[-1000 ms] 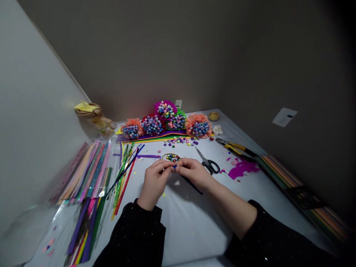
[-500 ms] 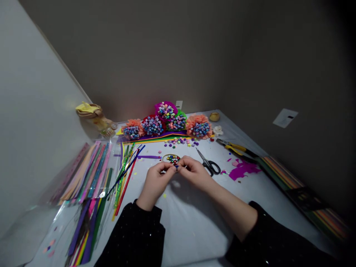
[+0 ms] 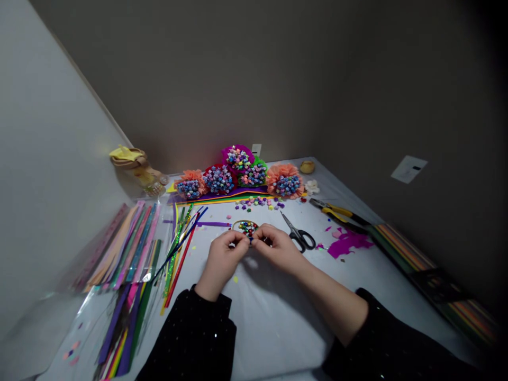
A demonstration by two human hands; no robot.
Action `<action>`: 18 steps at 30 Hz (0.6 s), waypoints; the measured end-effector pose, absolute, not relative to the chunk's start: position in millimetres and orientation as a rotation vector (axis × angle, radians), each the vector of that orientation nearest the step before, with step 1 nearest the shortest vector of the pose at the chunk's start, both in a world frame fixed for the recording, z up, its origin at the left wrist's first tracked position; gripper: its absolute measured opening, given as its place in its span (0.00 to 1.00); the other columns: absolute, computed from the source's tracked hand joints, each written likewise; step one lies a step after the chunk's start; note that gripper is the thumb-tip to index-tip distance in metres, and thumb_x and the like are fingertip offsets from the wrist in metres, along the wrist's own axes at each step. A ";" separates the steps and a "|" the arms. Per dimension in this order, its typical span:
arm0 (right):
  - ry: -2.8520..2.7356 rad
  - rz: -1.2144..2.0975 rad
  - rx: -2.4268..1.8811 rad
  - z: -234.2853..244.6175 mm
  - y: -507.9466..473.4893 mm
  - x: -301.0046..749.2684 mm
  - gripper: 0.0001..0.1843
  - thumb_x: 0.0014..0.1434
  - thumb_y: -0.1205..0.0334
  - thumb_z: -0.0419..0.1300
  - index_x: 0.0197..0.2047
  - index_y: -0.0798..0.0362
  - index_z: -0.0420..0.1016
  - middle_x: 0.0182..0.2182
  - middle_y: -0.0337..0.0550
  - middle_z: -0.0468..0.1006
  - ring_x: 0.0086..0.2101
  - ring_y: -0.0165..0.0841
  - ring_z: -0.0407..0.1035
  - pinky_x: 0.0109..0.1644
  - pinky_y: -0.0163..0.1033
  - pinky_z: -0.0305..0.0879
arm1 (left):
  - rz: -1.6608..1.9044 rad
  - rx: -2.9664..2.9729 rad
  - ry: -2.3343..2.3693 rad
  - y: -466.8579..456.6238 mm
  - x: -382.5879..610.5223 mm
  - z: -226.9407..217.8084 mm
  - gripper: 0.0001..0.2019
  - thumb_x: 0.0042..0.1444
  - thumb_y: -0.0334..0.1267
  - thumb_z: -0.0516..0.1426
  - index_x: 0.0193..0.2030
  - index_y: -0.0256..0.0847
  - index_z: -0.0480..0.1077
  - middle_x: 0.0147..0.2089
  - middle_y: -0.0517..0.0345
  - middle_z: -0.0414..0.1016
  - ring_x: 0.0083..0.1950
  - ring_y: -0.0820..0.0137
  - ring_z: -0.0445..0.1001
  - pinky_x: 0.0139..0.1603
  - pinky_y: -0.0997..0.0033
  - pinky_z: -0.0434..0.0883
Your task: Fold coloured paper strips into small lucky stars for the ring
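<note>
I'm seeing the left hand (image 3: 223, 263) and right hand (image 3: 278, 247) pinching together on a tiny blue piece (image 3: 251, 239) at frame centre, the fingertips closing tight to steady something so small. It's sitting just below a gold-rimmed ring of coloured stars (image 3: 246, 228), and the scissors (image 3: 298, 238) are lying within easy reach to the right.

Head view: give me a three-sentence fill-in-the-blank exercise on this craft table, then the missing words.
The scissors beside the right hand have ____ handles.
The pliers have handles of black and ____.
The paper strips in clear plastic lie to the ____ of the left hand.

Missing words: black, yellow, left.
</note>
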State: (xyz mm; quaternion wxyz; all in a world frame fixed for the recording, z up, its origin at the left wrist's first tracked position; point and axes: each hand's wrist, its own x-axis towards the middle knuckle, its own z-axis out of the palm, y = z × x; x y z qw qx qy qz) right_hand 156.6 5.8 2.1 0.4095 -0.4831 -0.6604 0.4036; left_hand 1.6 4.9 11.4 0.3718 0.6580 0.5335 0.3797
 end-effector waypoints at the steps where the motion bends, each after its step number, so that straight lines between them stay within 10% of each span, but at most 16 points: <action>1: -1.649 1.006 -1.221 1.8 5.7 156.2 0.03 0.51 0.66 0.55 0.26 0.53 0.66 0.26 0.37 0.67 0.27 0.28 0.61 0.31 0.33 0.57 | 0.995 1.696 1.379 4.2 2.3 11.2 0.07 0.50 0.36 0.55 0.25 0.37 0.70 0.26 0.60 0.72 0.30 0.72 0.69 0.32 0.76 0.65; 18: -1.715 0.863 -1.194 1.1 4.5 158.2 0.05 0.54 0.68 0.54 0.27 0.53 0.64 0.27 0.39 0.67 0.32 0.31 0.63 0.35 0.35 0.58 | 1.015 1.689 1.357 0.4 8.1 13.0 0.05 0.51 0.35 0.54 0.27 0.37 0.67 0.28 0.60 0.69 0.30 0.73 0.68 0.28 0.78 0.64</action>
